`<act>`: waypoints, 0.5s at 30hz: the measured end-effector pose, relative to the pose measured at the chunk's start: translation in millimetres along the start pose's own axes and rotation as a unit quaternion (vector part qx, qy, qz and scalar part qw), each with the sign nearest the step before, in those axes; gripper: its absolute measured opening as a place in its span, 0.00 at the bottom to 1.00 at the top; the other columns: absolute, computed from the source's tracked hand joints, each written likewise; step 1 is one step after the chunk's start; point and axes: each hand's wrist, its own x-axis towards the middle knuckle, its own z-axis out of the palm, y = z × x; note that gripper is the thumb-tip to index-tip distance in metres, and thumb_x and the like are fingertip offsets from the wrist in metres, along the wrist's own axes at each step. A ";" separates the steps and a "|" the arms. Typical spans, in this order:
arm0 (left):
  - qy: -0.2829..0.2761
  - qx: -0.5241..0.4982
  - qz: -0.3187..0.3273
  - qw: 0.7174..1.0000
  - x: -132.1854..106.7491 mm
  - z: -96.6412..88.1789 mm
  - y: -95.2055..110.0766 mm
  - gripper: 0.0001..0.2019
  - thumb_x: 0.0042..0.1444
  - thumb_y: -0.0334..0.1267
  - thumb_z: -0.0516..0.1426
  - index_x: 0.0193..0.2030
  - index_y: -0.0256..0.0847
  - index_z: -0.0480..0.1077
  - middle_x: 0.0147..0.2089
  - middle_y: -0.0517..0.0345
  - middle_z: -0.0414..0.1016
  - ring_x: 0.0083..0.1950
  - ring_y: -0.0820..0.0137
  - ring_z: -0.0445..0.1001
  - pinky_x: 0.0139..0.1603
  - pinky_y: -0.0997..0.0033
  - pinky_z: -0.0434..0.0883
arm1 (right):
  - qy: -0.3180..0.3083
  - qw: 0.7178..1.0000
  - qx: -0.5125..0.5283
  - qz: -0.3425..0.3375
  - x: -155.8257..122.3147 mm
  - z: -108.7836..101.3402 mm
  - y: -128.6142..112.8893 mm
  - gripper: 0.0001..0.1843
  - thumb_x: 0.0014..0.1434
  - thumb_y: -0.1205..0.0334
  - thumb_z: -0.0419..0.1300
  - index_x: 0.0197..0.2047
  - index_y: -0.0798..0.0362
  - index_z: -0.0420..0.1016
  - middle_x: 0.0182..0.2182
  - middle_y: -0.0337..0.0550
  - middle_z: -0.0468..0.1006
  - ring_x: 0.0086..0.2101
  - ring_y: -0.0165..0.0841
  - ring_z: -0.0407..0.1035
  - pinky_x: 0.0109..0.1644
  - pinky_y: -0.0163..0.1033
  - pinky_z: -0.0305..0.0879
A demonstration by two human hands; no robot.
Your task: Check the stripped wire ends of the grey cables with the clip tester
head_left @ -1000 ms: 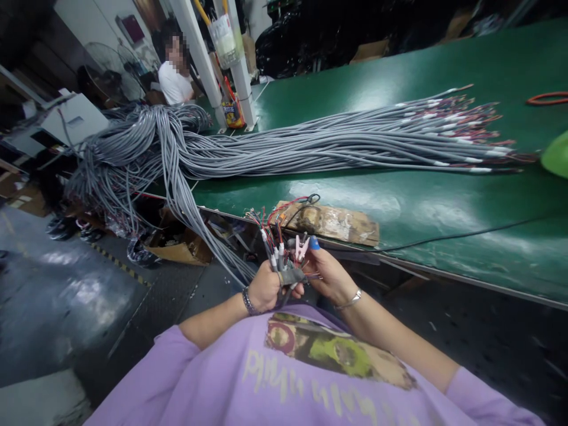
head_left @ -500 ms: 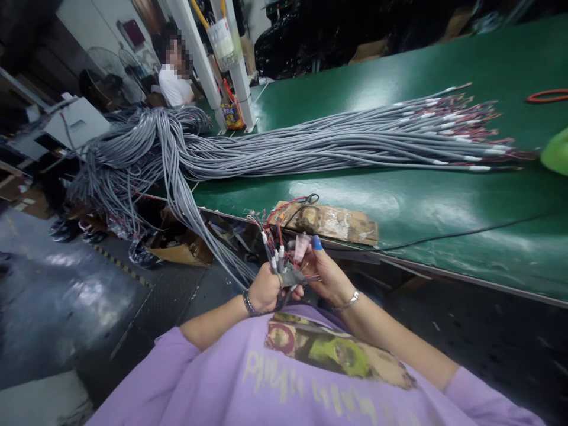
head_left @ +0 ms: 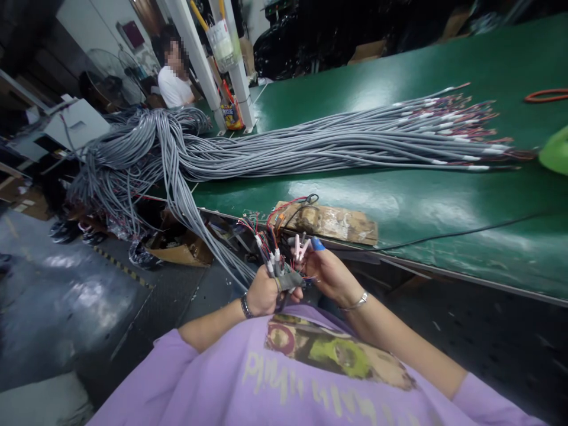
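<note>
The left hand (head_left: 262,291) is closed around several round grey cables (head_left: 277,261) with white-banded ends, just before the glossy green counter (head_left: 426,204); the half-curled right hand (head_left: 331,272) holds one pale-pink V-shaped clip (head_left: 302,249). One red-and-yellow packet's (head_left: 232,116) lettering is unreadable.

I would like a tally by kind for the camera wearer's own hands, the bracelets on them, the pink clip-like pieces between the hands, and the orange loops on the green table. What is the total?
Hands: 2 (left hand, right hand)
Bracelets: 2 (dark bracelet, silver bracelet)
Pink piece: 1
Orange loop: 1
Total: 6
</note>
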 end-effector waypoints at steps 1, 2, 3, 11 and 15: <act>0.001 -0.004 0.004 1.000 0.6 0.9 0.4 0.22 0.28 0.51 0.70 0.20 0.35 0.70 0.14 0.56 0.70 0.16 0.73 0.68 0.19 0.74 0.65 | -0.009 1.000 0.002 0.011 0.6 0.0 0.0 0.22 0.49 0.39 0.64 0.29 0.52 0.74 0.23 0.40 0.75 0.24 0.30 0.66 0.29 0.37 0.63; 0.003 -0.006 0.009 1.000 1.1 1.8 0.8 0.22 0.28 0.51 0.70 0.20 0.35 0.69 0.14 0.56 0.69 0.16 0.73 0.67 0.18 0.75 0.64 | -0.017 1.000 0.005 0.023 1.5 -0.2 0.1 0.23 0.49 0.38 0.64 0.30 0.52 0.74 0.23 0.40 0.75 0.24 0.31 0.67 0.29 0.37 0.64; 0.006 -0.007 0.012 1.000 1.5 2.6 1.2 0.22 0.28 0.51 0.70 0.19 0.35 0.69 0.14 0.57 0.69 0.16 0.73 0.67 0.18 0.75 0.64 | -0.024 0.999 0.009 0.035 2.6 -0.5 0.4 0.24 0.49 0.38 0.64 0.31 0.52 0.74 0.24 0.41 0.76 0.24 0.32 0.67 0.28 0.38 0.64; 0.032 0.001 0.013 0.999 5.6 2.3 -0.8 0.23 0.29 0.52 0.69 0.19 0.36 0.68 0.15 0.56 0.70 0.17 0.72 0.68 0.19 0.74 0.65 | -0.023 0.998 0.042 0.039 13.4 -3.6 6.6 0.22 0.50 0.38 0.64 0.32 0.50 0.73 0.22 0.38 0.75 0.22 0.32 0.67 0.26 0.39 0.65; 0.035 0.004 0.007 0.999 8.4 1.1 -4.1 0.22 0.29 0.52 0.69 0.19 0.36 0.68 0.15 0.56 0.70 0.16 0.73 0.67 0.18 0.74 0.64 | -0.007 0.999 0.036 0.015 14.7 -2.8 8.7 0.22 0.49 0.38 0.65 0.31 0.50 0.73 0.22 0.38 0.75 0.22 0.33 0.67 0.25 0.38 0.64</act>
